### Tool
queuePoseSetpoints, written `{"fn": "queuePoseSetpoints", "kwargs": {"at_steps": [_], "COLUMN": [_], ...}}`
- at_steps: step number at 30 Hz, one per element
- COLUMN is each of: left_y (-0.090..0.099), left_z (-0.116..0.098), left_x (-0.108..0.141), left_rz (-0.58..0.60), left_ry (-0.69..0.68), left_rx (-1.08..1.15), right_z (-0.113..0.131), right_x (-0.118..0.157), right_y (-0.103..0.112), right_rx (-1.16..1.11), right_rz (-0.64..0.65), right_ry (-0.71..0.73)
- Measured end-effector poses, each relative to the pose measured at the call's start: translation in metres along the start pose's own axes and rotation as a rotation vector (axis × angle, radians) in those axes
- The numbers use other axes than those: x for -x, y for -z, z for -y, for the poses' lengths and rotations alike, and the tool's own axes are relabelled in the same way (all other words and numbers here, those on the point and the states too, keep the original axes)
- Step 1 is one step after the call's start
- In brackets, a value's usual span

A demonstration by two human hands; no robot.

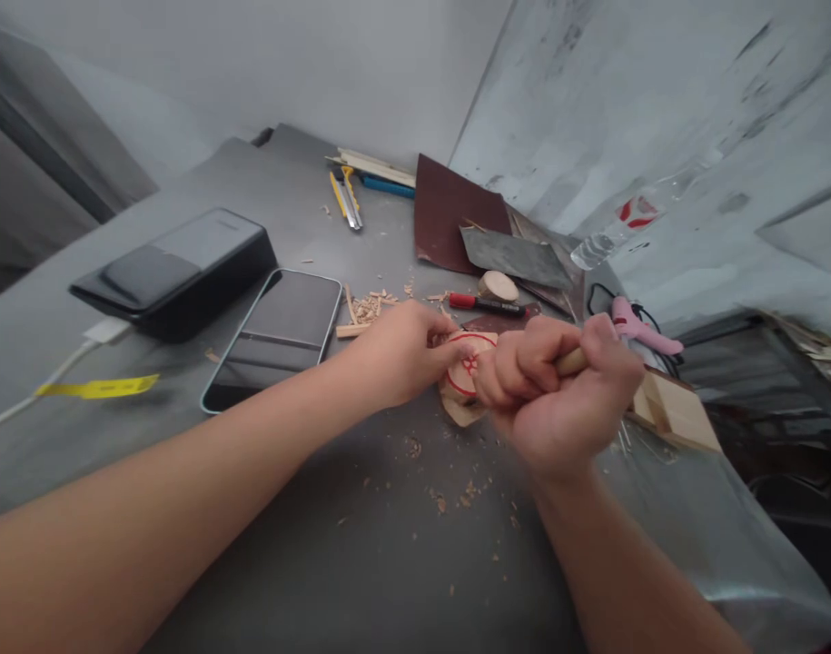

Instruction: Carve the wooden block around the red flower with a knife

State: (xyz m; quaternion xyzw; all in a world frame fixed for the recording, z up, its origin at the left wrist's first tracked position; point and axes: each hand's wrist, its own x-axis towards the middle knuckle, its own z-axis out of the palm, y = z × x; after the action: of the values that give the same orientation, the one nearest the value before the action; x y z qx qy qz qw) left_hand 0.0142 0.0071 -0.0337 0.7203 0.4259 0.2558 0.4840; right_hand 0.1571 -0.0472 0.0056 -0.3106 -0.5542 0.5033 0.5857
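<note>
Gripping, both hands: what is held?

"Item one, wood piece [461, 411], at the dial's centre on the grey table [361, 563]; red ring and small red figure drawn on its top."

"Left hand [411, 350]?"

"At nine o'clock of it, thumb on the top, fingers closed at the far edge."

"Right hand [558, 391]?"

"At three to four o'clock, a fist shut around a wooden handle [570, 361]; the tool's working end is hidden."

"Containers?"

"Plastic bottle [637, 218], clear, red label, two o'clock. Whether it holds liquid, I cannot tell."

"Loose stock?"

"Wood shavings [367, 309], heaped at ten o'clock. Black marker [493, 306], red cap, one o'clock, just beside a wood disc [498, 287]. Utility knife [347, 198], yellow and silver, eleven o'clock. Brown sheet [456, 213], twelve."

"Larger goods?"

"Phone [275, 336], nine o'clock, just beside a glossy black device [203, 291] with a white cable [67, 365]. Pink tool [643, 329], three o'clock."
</note>
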Motion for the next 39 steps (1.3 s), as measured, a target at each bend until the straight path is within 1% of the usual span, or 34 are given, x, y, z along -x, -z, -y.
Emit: {"fn": "queuePoseSetpoints", "kwargs": {"at_steps": [4, 5, 6, 8, 12, 17, 21, 25, 28, 31, 33, 34, 35, 36, 39], "left_y": [0.001, 0.001, 0.001, 0.002, 0.003, 0.004, 0.004, 0.004, 0.004, 0.003, 0.002, 0.001, 0.001, 0.001, 0.002], "left_z": [0.0, 0.0, 0.0, -0.001, -0.003, -0.003, -0.002, -0.002, -0.002, -0.001, -0.001, 0.0, -0.001, -0.001, -0.001], "left_x": [0.0, 0.0, 0.0, 0.001, 0.001, 0.001, 0.001, 0.002, 0.002, 0.001, 0.0, -0.001, -0.001, -0.001, 0.0], "left_rz": [-0.011, -0.012, -0.012, -0.01, 0.001, 0.015, -0.006, -0.008, -0.005, -0.017, -0.021, -0.019, -0.016, -0.014, -0.024], "left_ry": [-0.005, -0.006, -0.007, -0.003, 0.01, 0.025, -0.016, -0.024, -0.033, -0.032, -0.017, -0.008, -0.003, 0.001, -0.003], "left_rx": [-0.012, -0.015, -0.019, -0.023, -0.014, -0.03, -0.024, 0.002, -0.001, -0.009, -0.015, -0.015, -0.014, -0.014, -0.037], "right_z": [0.022, 0.027, 0.03, 0.032, 0.019, 0.013, 0.01, -0.001, -0.005, 0.002, 0.011, 0.016, 0.019, 0.021, 0.021], "right_x": [0.012, 0.016, 0.019, 0.023, 0.018, 0.008, 0.009, 0.016, 0.017, 0.016, 0.015, 0.015, 0.015, 0.015, 0.015], "right_y": [-0.001, -0.003, -0.005, -0.009, -0.004, 0.003, -0.001, -0.008, -0.009, -0.008, -0.008, -0.008, -0.009, -0.01, -0.013], "right_rx": [0.069, 0.094, 0.13, 0.139, 0.103, 0.065, 0.065, 0.131, 0.136, 0.098, 0.097, 0.127, 0.125, 0.141, 0.153], "right_rz": [0.156, 0.101, 0.057, 0.014, 0.063, 0.03, -0.001, -0.011, -0.007, 0.005, 0.018, -0.027, 0.009, -0.067, -0.116], "right_ry": [0.008, 0.025, 0.007, 0.018, 0.096, 0.09, 0.107, 0.156, 0.17, 0.148, 0.101, 0.031, 0.039, 0.024, 0.042]}}
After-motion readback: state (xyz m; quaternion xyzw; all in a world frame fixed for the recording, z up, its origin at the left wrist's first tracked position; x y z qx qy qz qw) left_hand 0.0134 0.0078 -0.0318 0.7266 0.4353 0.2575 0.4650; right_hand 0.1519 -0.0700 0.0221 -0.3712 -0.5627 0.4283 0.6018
